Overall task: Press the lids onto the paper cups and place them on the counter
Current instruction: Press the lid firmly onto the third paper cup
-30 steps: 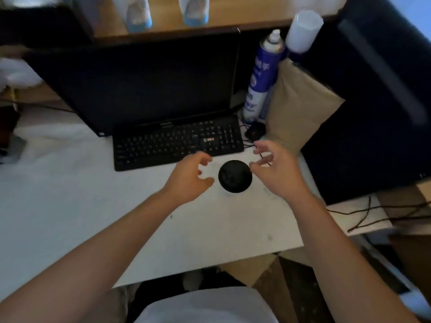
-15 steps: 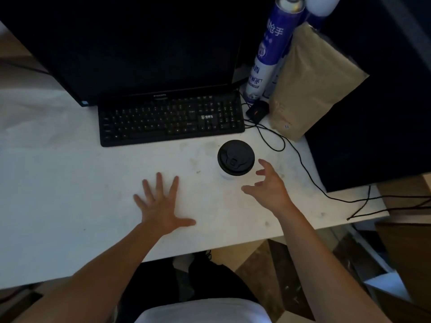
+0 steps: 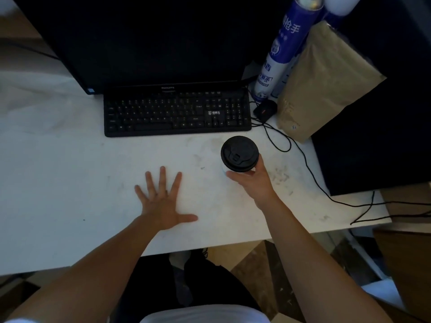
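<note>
A paper cup stands upright on the white desk (image 3: 70, 173), right of centre, capped by a black lid (image 3: 239, 153) that hides nearly all of the cup body. My right hand (image 3: 253, 181) wraps around the cup's near side just below the lid, thumb on the left and fingers on the right. My left hand (image 3: 164, 200) lies flat on the desk to the left of the cup, palm down, fingers spread, holding nothing.
A black keyboard (image 3: 177, 114) and a dark monitor (image 3: 149, 40) sit behind the hands. Behind the cup to the right are a black mouse (image 3: 265, 109) with its cable (image 3: 310, 173), a blue spray can (image 3: 281, 52) and a brown paper bag (image 3: 326, 80).
My right hand moved forward from beside the cup and closed around it. My left hand dropped away from the cup and now rests flat on the desk. The camera tilted down and closer.
</note>
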